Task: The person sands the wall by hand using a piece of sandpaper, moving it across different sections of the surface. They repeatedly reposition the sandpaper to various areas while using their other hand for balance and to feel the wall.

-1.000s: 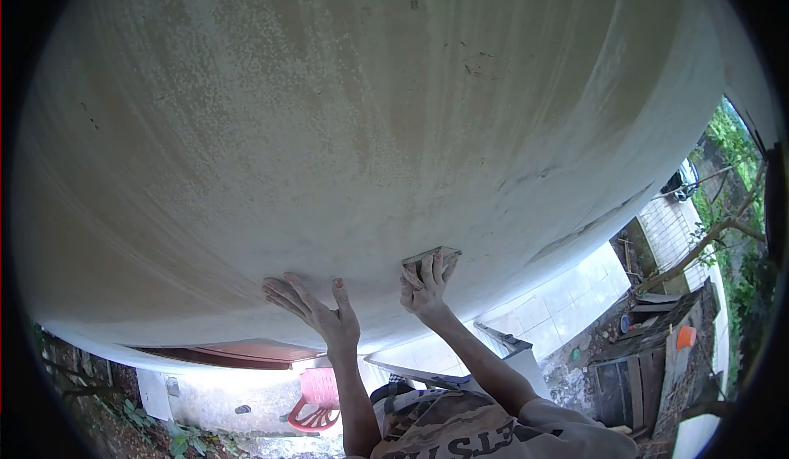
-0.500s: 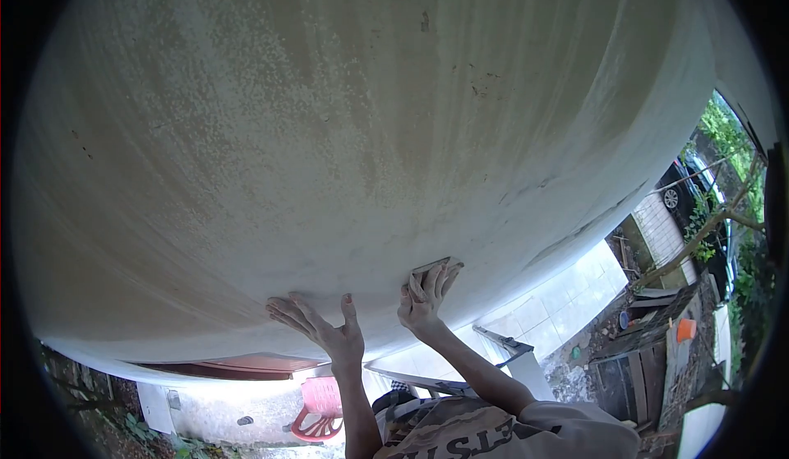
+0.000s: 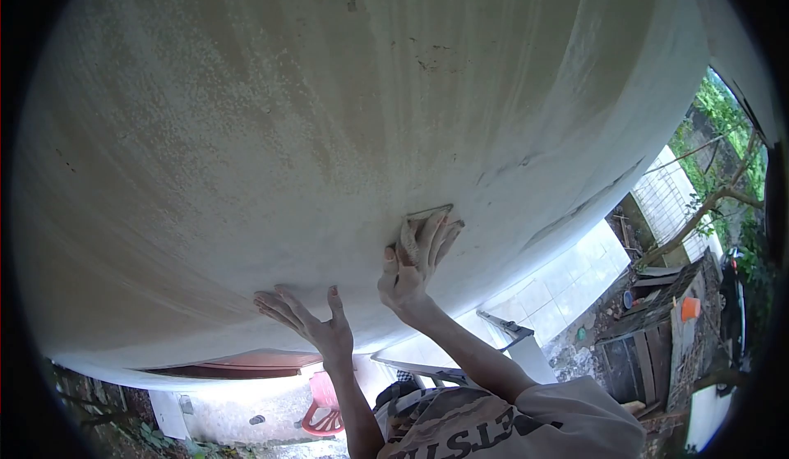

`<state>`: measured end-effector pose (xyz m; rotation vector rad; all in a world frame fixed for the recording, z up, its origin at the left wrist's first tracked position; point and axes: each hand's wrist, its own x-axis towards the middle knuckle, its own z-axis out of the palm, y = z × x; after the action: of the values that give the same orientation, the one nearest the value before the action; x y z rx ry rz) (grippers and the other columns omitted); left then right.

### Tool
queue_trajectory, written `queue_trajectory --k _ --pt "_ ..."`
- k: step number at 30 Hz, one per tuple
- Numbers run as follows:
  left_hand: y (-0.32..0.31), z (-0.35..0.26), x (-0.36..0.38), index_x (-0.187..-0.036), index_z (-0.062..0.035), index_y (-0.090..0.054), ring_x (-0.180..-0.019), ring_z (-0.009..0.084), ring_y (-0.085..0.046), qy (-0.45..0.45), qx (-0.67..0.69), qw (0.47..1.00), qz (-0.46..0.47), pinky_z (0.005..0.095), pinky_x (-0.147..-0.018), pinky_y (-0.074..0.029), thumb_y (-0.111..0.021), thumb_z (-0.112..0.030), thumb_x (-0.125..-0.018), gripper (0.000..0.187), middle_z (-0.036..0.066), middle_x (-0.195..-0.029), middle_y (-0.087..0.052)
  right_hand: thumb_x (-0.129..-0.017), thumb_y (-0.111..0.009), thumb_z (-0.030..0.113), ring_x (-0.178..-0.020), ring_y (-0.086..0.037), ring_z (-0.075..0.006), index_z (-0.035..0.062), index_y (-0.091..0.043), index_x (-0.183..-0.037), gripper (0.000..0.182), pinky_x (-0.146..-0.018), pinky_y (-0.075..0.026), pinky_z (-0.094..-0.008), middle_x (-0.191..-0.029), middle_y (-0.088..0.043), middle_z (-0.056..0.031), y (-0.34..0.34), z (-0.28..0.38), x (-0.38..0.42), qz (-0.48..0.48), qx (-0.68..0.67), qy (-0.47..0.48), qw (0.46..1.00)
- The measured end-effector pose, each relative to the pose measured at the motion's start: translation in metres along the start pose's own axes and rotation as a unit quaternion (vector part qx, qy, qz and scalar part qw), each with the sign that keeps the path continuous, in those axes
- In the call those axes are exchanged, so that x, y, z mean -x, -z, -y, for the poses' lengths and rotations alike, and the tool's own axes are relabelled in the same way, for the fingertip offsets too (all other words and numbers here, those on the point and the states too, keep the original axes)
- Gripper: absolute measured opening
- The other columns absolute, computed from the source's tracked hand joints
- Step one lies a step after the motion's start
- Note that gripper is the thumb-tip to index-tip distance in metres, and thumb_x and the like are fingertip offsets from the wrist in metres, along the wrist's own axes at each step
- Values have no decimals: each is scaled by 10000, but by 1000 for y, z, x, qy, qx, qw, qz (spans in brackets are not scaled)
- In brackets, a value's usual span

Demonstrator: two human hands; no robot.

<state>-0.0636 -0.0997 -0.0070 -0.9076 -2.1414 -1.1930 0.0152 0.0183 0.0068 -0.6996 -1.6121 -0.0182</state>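
A large pale wall (image 3: 271,130), patchy with white filler and streaks, fills most of the view and bulges through the lens. My left hand (image 3: 311,321) lies against its lower part, fingers spread and thumb apart, holding nothing. To the right and higher, my right hand (image 3: 417,262) presses a piece of sandpaper (image 3: 429,211) to the wall. Only the sandpaper's edge shows beyond my fingertips; the rest is hidden under them. Pale dust coats the fingers of both hands.
Below me, a red plastic chair (image 3: 323,405) stands near a doorway. A metal ladder part (image 3: 509,325) juts out beside my right forearm. Down to the right are a tiled ledge (image 3: 546,290), a wooden shed (image 3: 637,364), an orange container (image 3: 690,308) and tree branches (image 3: 707,204).
My right hand has slid up the wall and slightly left with the sandpaper. My left hand stays against the wall, appearing a little further left as the view shifts.
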Motion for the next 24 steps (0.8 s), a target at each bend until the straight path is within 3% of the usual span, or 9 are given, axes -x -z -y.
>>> queue_trajectory --k 3,4,6,10,12,14,16,19,24 --pt "1 1 2 -1379 -128 -95 -1301 392 34 -13 -2 1000 1 566 -1028 -55 -591 -341 -791 798 203 -1417 13 -866 -407 277 -1259 -202 -432 43 -473 -1199 413 -952 -76 -653 -1314 -279 -296 -1 -23 29 61 55 147 986" --pt "0 2 1 -1379 -126 -96 -1298 401 36 -21 -4 1000 -1 570 -1026 -60 -590 -343 -792 797 215 -1413 18 -866 -416 260 -1253 -218 -430 60 -474 -1199 393 -959 -72 -643 -1312 -284 -294 9 -26 12 84 50 133 986" --pt "-1 3 -1 -1381 -129 -79 -1304 384 35 -16 -11 1000 -1 562 -1030 -47 -583 -360 -793 808 188 -1422 20 -910 -345 223 -1269 -158 -434 -56 -430 -1176 395 -982 -57 -611 -1325 -256 -284 33 -24 -63 10 2 82 997" --pt "-2 -2 1 -1382 -121 -60 -1306 376 44 -12 -13 1000 -9 558 -1031 -37 -580 -395 -787 836 175 -1426 32 -924 -319 253 -1294 -104 -390 -98 -357 -1223 463 -1015 -36 -539 -1364 -209 -254 41 -6 -118 -67 -66 -101 990" --pt "-3 -2 0 -1381 -116 -60 -1305 376 51 -14 -14 1000 -16 558 -1031 -35 -575 -410 -786 841 176 -1425 38 -924 -312 260 -1295 -118 -384 -81 -367 -1238 467 -1014 -27 -541 -1358 -228 -255 34 -12 -115 -110 -36 -45 992" --pt "-5 -3 0 -1381 -113 -61 -1305 375 56 -14 -11 1000 -22 557 -1030 -33 -570 -421 -786 842 178 -1425 42 -885 -391 221 -1288 -179 -371 23 -436 -1232 402 -988 -46 -602 -1366 -234 -236 26 -1 -66 -8 0 18 1000" --pt "-5 -5 1 -1380 -112 -64 -1305 374 59 -14 -8 1000 -25 557 -1030 -32 -565 -429 -787 839 179 -1425 44 -873 -413 245 -1286 -214 -337 74 -471 -1218 389 -984 -76 -611 -1366 -263 -202 12 -14 -10 66 53 154 984" --pt "-3 -3 -1 -1379 -103 -52 -1295 398 83 -28 -7 999 -18 576 -1018 -19 -558 -435 -788 846 205 -1415 71 -880 -395 246 -1287 -218 -322 83 -483 -1209 377 -987 -95 -606 -1365 -277 -183 31 -38 -37 75 55 241 966" --pt "-4 -4 1 -1377 -92 -49 -1303 376 71 -19 -26 999 -21 552 -1031 -11 -542 -458 -791 848 190 -1420 55 -896 -360 214 -1289 -177 -366 -23 -446 -1204 398 -999 -59 -589 -1363 -258 -220 55 -53 -137 -147 -26 2 989"
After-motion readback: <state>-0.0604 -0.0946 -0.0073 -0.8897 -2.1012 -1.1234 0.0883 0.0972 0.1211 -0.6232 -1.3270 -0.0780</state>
